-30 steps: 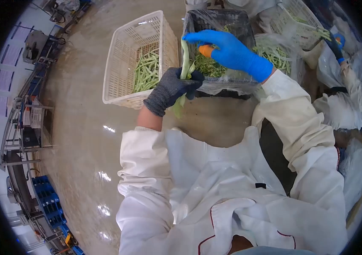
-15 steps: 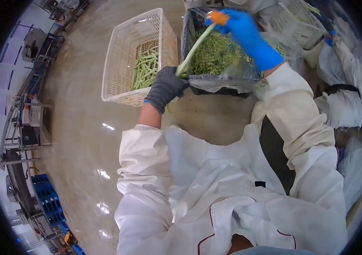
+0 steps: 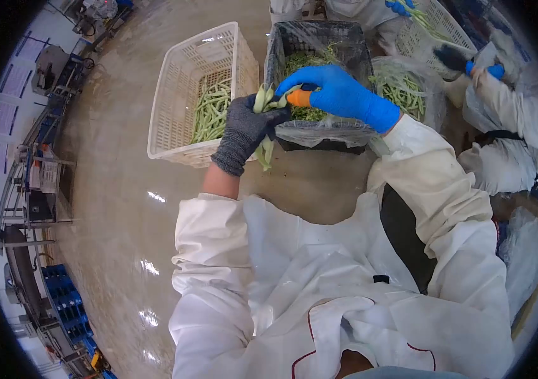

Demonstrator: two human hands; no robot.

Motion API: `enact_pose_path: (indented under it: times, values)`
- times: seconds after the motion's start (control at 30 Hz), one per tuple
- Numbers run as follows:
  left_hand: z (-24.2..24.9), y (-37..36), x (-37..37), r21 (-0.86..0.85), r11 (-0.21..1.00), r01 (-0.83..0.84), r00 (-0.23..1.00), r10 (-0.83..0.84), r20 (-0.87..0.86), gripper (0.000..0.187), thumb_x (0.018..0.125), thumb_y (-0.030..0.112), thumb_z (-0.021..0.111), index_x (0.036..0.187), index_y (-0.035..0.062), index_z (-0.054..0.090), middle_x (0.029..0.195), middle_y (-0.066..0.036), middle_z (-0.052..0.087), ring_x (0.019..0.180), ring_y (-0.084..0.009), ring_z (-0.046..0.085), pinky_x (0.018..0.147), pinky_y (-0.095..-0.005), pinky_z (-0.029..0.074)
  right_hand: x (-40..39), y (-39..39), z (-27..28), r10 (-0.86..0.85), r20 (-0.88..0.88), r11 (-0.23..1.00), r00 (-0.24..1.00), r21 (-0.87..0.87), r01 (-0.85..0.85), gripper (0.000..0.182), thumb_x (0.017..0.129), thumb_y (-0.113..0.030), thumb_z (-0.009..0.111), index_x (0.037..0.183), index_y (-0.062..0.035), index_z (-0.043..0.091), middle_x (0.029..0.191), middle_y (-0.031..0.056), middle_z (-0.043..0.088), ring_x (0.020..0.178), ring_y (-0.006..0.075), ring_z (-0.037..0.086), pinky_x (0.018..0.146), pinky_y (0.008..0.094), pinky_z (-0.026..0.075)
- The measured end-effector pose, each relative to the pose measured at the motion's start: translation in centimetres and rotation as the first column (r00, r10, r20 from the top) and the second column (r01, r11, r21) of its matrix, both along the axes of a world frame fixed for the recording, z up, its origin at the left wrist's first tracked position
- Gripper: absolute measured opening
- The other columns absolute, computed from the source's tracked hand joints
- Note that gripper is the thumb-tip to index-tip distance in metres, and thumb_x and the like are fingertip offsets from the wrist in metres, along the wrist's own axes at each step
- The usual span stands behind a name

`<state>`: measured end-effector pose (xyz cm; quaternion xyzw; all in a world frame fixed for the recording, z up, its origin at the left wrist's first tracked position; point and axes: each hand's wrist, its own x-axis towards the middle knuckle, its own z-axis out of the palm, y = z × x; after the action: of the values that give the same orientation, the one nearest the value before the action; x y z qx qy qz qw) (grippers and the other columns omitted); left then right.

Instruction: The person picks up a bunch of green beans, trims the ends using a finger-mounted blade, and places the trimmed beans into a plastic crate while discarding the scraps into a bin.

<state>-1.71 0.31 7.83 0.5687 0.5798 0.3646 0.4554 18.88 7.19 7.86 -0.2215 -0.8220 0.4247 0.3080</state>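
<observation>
My left hand (image 3: 247,128), in a dark grey glove, is closed round a small bunch of green bean pods (image 3: 265,151), whose ends stick out above and below the fist. My right hand (image 3: 329,96), in a blue glove, has its fingers bent at the top of the bunch, with an orange cover on one digit. A white basket (image 3: 243,88) holding loose pods is left of my hands. Behind my right hand is a black crate (image 3: 360,47) lined with clear plastic, with green trimmings (image 3: 307,61) in it.
A clear plastic bag of pods (image 3: 406,95) stands right of the crate. Further right, a co-worker's gloved hands and white sleeves (image 3: 502,95) show near another white basket (image 3: 458,31). Metal equipment (image 3: 41,189) and blue bins (image 3: 67,300) line the left side.
My right hand has come down and left from above the crate to the bunch in my left hand. The long pale strand stretched between my hands no longer shows.
</observation>
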Motion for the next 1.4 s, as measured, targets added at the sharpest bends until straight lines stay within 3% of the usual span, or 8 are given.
enact_pose_path:
  times: [0.37, 0.57, 0.67, 0.77, 0.97, 1.17, 1.3, 1.4]
  values:
    - [-2.5, 0.8, -1.3, 0.187, 0.979, -0.082, 0.935, 0.141, -0.327, 0.034, 0.069, 0.018, 0.079, 0.097, 0.0014, 0.069, 0.069, -0.011, 0.066, 0.055, -0.0148, 0.063, 0.056, -0.0297, 0.051, 0.3, 0.7, -1.7, -0.238, 0.159, 0.852, 0.958, 0.507, 0.128, 0.019, 0.086, -0.01, 0.058, 0.103, -0.0053, 0.067, 0.088, 0.0111, 0.066, 0.073, 0.0166, 0.06, 0.07, 0.0318, 0.049]
    - [0.9, -0.8, 1.5, 0.13, 0.957, -0.258, 0.946, 0.223, 0.234, 0.021, 0.081, 0.009, 0.072, 0.097, -0.0029, 0.065, 0.077, -0.006, 0.065, 0.055, -0.0133, 0.058, 0.051, -0.0256, 0.047, -0.6, 0.8, -1.3, -0.099, -0.144, 0.893, 0.985, -0.449, 0.024, 0.031, 0.082, -0.007, 0.054, 0.111, -0.0085, 0.066, 0.086, 0.0121, 0.065, 0.075, 0.0162, 0.061, 0.069, 0.0302, 0.048]
    - [1.9, 0.3, -0.9, 0.206, 0.917, -0.343, 0.767, 0.146, 0.625, 0.019, 0.083, 0.007, 0.069, 0.099, -0.0029, 0.065, 0.082, -0.009, 0.066, 0.063, -0.0133, 0.06, 0.056, -0.0254, 0.048, 0.0, 2.2, -3.4, -0.217, 0.285, 0.955, 0.934, -0.134, 0.263, 0.031, 0.078, -0.009, 0.059, 0.107, -0.0081, 0.069, 0.085, 0.019, 0.067, 0.071, 0.0295, 0.063, 0.069, 0.0383, 0.05]
    - [1.7, 1.1, -4.0, 0.119, 0.931, -0.346, 0.541, 0.095, 0.836, 0.024, 0.088, 0.008, 0.063, 0.11, -0.0018, 0.059, 0.096, -0.012, 0.065, 0.068, -0.0132, 0.06, 0.061, -0.0244, 0.051, 1.9, 2.5, -4.9, -0.598, 0.433, 0.785, 0.675, 0.486, 0.384, 0.039, 0.078, -0.003, 0.053, 0.114, -0.0071, 0.067, 0.098, 0.0155, 0.067, 0.091, 0.0207, 0.063, 0.084, 0.035, 0.05]
    - [1.9, 0.7, -4.0, 0.097, 0.926, -0.364, 0.52, 0.116, 0.846, 0.022, 0.09, 0.01, 0.063, 0.109, -0.0007, 0.059, 0.094, -0.012, 0.064, 0.068, -0.0116, 0.06, 0.062, -0.0225, 0.052, 0.0, 2.6, -3.5, 0.068, 0.133, 0.972, 0.989, -0.231, -0.036, 0.044, 0.077, -0.002, 0.05, 0.119, -0.0009, 0.063, 0.108, 0.013, 0.067, 0.098, 0.02, 0.062, 0.09, 0.034, 0.049]
    - [1.9, 0.7, -4.3, 0.05, 0.919, -0.392, 0.443, 0.141, 0.885, 0.02, 0.09, 0.009, 0.063, 0.108, -0.0001, 0.059, 0.093, -0.011, 0.064, 0.066, -0.012, 0.06, 0.06, -0.0214, 0.051, -0.8, 0.5, -2.4, 0.125, -0.04, 0.811, 0.991, -0.572, -0.126, 0.043, 0.077, -0.002, 0.046, 0.116, 0.0041, 0.063, 0.102, 0.0115, 0.068, 0.083, 0.0164, 0.062, 0.083, 0.028, 0.051]
    - [1.4, 0.8, -5.5, 0.11, 0.94, -0.323, 0.551, 0.093, 0.829, 0.029, 0.09, 0.003, 0.059, 0.119, 0.0012, 0.058, 0.105, -0.01, 0.064, 0.077, -0.0118, 0.059, 0.073, -0.0247, 0.053, -0.8, 0.5, -2.3, 0.045, 0.112, 0.971, 0.993, -0.24, -0.017, 0.034, 0.082, -0.009, 0.052, 0.111, 0.0008, 0.065, 0.092, 0.0121, 0.068, 0.074, 0.0171, 0.062, 0.073, 0.0321, 0.051]
    - [2.7, -0.2, -3.9, 0.333, 0.684, -0.649, 0.749, 0.497, 0.438, 0.034, 0.084, -0.001, 0.067, 0.117, 0.0004, 0.06, 0.1, -0.01, 0.065, 0.077, -0.0121, 0.059, 0.071, -0.0218, 0.051, -0.5, -0.1, -1.7, -0.185, 0.292, 0.976, 0.938, 0.163, 0.142, 0.022, 0.081, -0.016, 0.056, 0.096, -0.0031, 0.067, 0.083, 0.0147, 0.066, 0.07, 0.0258, 0.062, 0.066, 0.0387, 0.05]
